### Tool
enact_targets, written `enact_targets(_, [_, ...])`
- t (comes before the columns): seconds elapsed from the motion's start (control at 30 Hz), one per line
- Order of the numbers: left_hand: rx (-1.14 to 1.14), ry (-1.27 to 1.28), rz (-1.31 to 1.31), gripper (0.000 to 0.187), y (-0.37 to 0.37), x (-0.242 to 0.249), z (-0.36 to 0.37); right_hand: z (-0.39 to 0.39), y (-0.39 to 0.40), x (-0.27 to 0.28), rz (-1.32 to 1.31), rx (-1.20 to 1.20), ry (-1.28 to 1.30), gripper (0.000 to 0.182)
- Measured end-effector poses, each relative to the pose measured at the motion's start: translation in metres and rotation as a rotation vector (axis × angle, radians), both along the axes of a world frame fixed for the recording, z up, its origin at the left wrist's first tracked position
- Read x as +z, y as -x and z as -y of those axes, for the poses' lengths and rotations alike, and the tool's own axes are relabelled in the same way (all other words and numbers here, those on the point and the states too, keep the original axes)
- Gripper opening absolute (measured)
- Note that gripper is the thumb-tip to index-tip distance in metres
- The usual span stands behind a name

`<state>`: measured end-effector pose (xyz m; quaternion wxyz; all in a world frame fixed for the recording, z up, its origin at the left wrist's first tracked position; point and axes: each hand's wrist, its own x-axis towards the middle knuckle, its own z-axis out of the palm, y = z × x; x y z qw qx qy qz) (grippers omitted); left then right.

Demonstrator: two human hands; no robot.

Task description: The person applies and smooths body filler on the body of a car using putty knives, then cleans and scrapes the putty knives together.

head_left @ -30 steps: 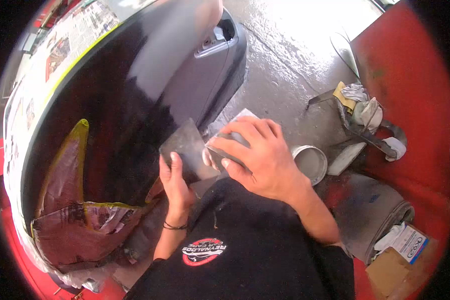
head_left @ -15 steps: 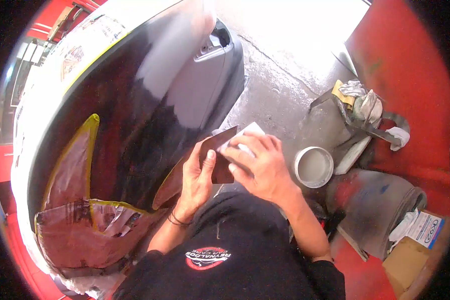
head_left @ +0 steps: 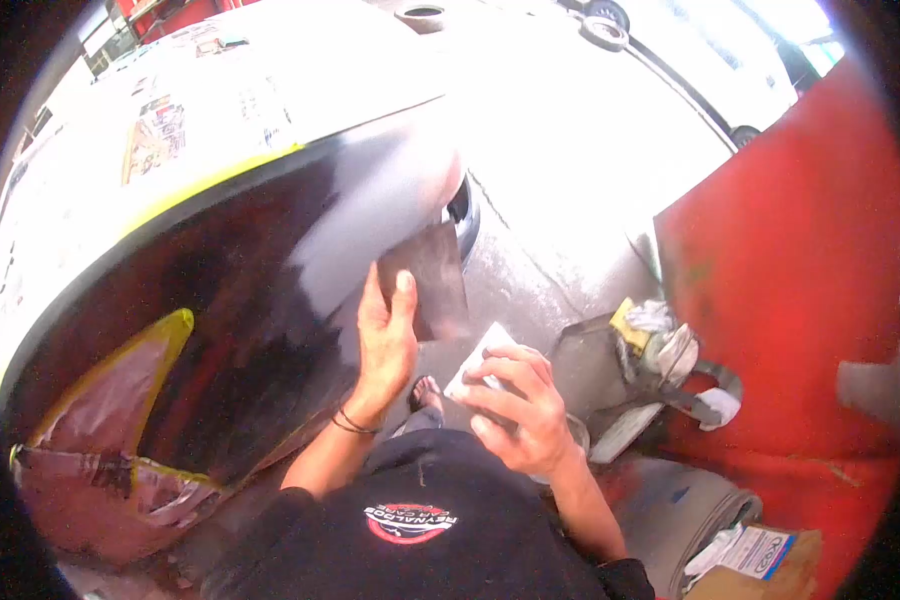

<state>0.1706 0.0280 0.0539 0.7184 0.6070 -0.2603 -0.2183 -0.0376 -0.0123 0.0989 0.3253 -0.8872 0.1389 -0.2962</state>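
Note:
My left hand (head_left: 385, 340) pinches a dark brown sheet of sandpaper (head_left: 438, 285) by its left edge, thumb on the near face. The sheet stands up in front of the bumper's far end. Lower and to the right, my right hand (head_left: 530, 410) grips a flat white block (head_left: 475, 362) between thumb and fingers. A gap shows between block and sheet. To the left curves a dark bumper (head_left: 240, 250) with a grey primed patch (head_left: 355, 240) near its far end.
Masking film edged with yellow tape (head_left: 110, 395) covers part of the bumper. Newspaper (head_left: 155, 140) lies over the car body. A grey drum (head_left: 670, 510) with a cardboard box (head_left: 765, 550) stands at lower right. Rags (head_left: 665, 335) lie by the red wall (head_left: 780, 270).
The sandpaper and white block, overlapping before, have come apart: the sheet went up, the block down. The view has tilted up, and the tub of grey liquid is now mostly behind my right arm.

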Motion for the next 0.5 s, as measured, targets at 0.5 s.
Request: enact_targets(0.5, [-0.362, 0.136, -0.960, 0.040, -0.008, -0.005, 0.057, 0.127, 0.017, -0.082, -0.085, -0.200, -0.293, 0.041])
